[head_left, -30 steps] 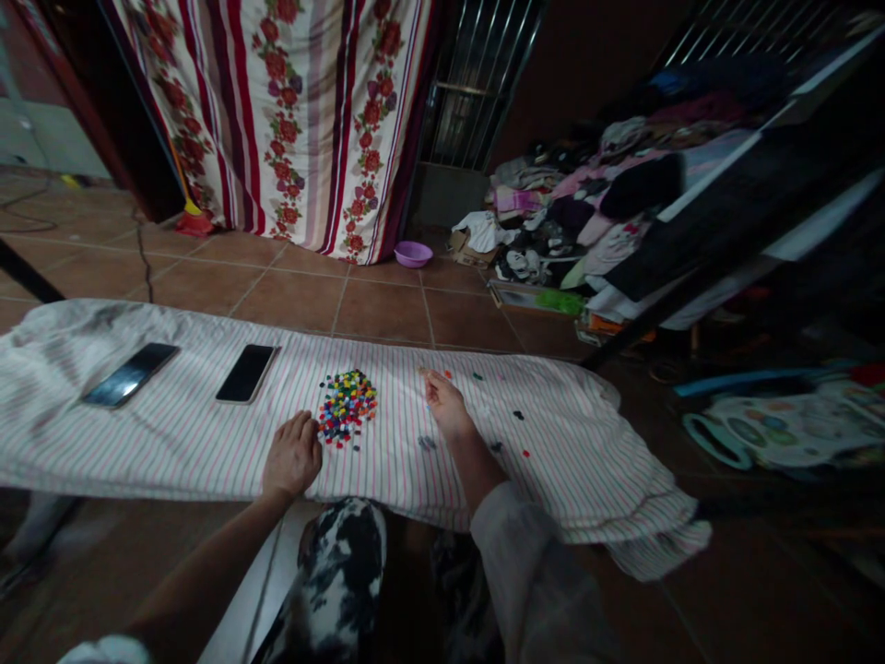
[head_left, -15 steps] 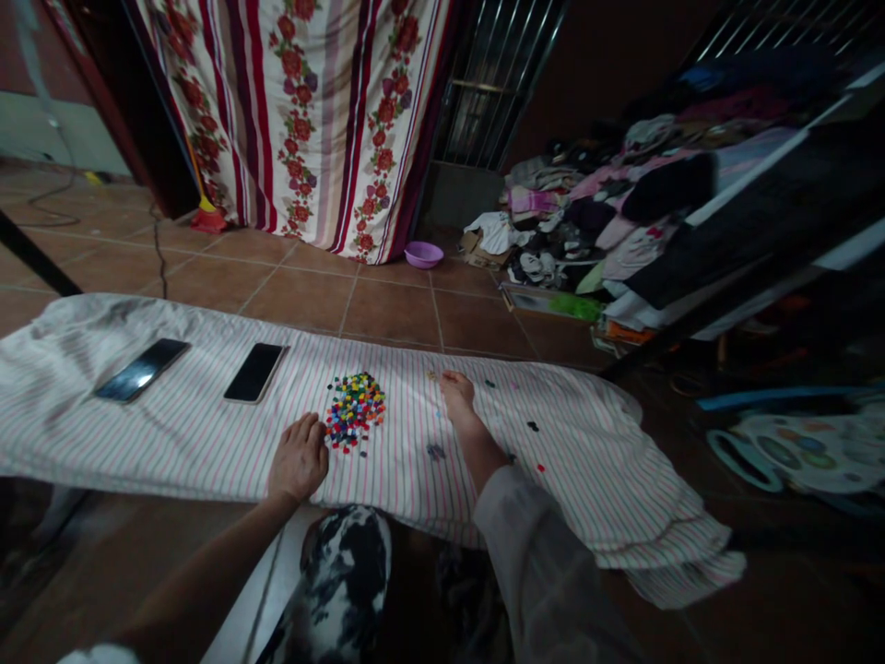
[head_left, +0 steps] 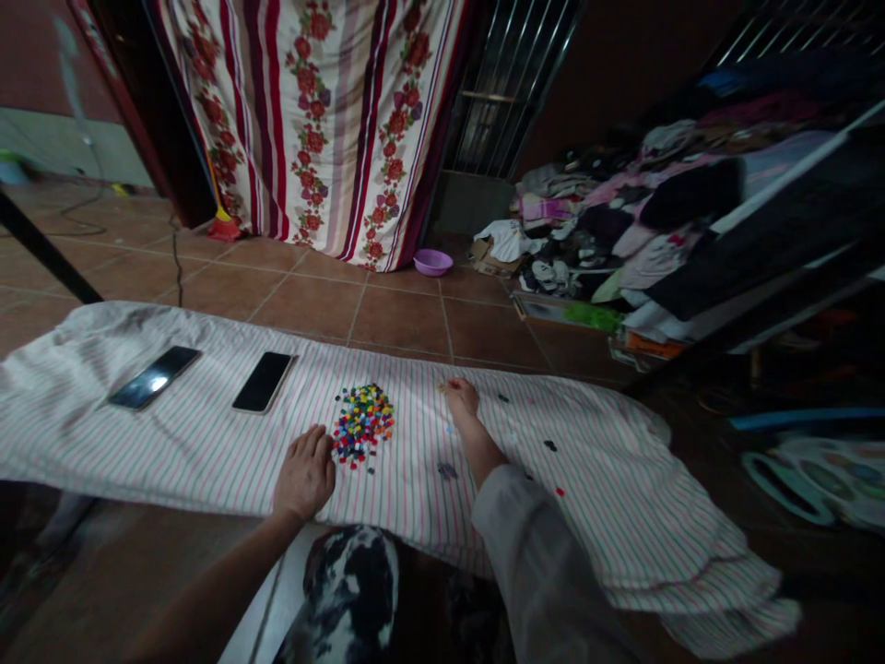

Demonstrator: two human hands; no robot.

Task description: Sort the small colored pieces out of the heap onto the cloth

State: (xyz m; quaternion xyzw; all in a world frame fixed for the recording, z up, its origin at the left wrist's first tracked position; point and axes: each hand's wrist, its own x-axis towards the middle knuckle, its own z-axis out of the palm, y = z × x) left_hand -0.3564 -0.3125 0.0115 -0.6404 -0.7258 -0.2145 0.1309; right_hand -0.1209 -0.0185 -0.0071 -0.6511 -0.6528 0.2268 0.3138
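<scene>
On a striped cloth [head_left: 407,498] lies a loose pile of small colourful pieces [head_left: 363,422]. My left hand [head_left: 305,472] rests flat on the cloth, its fingertips against the pile's left edge. To the right of the pile, my right hand [head_left: 462,398] has its fingers pinched together beside a few tan pieces [head_left: 441,388]; whatever is between them is too small to make out. Grey pieces [head_left: 447,471] lie nearer me. Beyond my right wrist are dark green pieces [head_left: 503,397], black pieces [head_left: 550,445] and a red piece [head_left: 560,492].
Two phones [head_left: 263,382] [head_left: 156,377] lie on the cloth at the left. Past the far edge, a purple basin [head_left: 432,263] stands on the tiled floor by a floral curtain [head_left: 346,120]. Heaped clothes [head_left: 587,212] fill the back right.
The whole view has shifted slightly, with things appearing further right and lower. Both hands keep nearly the same places on the cloth, my right hand still by the tan pieces.
</scene>
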